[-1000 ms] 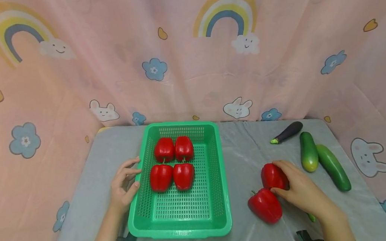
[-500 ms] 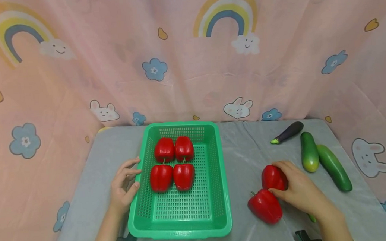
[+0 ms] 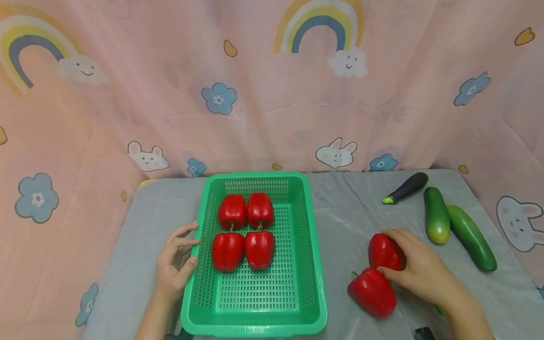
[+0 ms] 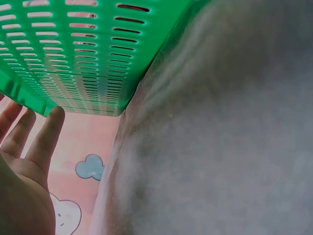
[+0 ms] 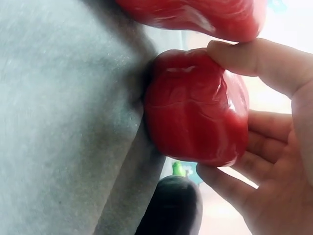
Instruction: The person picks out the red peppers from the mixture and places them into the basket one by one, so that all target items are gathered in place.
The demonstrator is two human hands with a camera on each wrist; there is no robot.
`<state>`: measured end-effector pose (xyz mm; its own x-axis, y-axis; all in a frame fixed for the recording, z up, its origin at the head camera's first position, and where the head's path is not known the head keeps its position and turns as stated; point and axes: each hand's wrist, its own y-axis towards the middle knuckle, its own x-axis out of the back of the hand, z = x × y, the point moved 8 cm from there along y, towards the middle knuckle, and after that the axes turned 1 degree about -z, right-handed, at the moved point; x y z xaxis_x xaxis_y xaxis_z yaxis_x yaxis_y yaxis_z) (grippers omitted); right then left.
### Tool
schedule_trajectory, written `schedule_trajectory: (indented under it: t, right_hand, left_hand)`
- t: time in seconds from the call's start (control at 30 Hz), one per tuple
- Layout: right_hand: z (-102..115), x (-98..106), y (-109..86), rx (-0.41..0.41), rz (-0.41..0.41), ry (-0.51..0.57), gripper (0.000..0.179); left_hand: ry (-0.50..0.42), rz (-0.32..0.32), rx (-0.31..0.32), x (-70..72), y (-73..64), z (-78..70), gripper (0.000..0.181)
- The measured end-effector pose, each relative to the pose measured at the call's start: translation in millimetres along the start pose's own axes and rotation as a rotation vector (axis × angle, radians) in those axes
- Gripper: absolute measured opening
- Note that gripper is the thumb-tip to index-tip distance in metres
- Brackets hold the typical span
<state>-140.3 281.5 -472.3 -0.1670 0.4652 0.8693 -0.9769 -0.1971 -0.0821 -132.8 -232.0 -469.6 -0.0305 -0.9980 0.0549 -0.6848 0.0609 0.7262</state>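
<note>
Beside the green plastic basket (image 3: 319,251) my left hand (image 3: 171,261) has its extended fingertips at the left rim, as the left wrist view also shows with its fingers (image 4: 43,139) under the edge. Inside the basket, several red bell peppers (image 3: 227,251) sit in two rows. To the right, my right hand (image 3: 421,265) grips a red bell pepper (image 3: 384,251) between thumb and fingers. In the right wrist view this bell pepper (image 5: 195,107) is close over the grey cloth. Another red bell pepper (image 3: 372,292) lies just in front, near my thumb.
An eggplant (image 3: 407,187), a zucchini-like green vegetable (image 3: 436,215) and a longer green one (image 3: 472,237) lie at the back right of the cloth-covered table (image 3: 345,207). A small green tip (image 3: 440,310) peeks out by my right forearm. A patterned pink curtain (image 3: 260,139) hangs behind.
My right hand and the gripped bell pepper shift slightly toward the near side. The loose bell pepper in front edges slightly left and nearer. My left hand stays still at the basket rim.
</note>
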Motion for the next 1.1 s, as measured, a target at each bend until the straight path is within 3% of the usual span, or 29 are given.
schedule_trajectory:
  t: [0.6,1.1]
  right_hand:
    - [-1.6,6.1,-0.1,0.047,-0.064,0.05,0.088]
    - [30.7,22.0,-1.8,0.123,-0.152,0.046,0.094]
  left_hand:
    - [-0.001,0.003,0.008,-0.7,0.1,-0.5,0.028]
    - [-0.011,0.003,0.01,-1.1,0.1,-1.3,0.028]
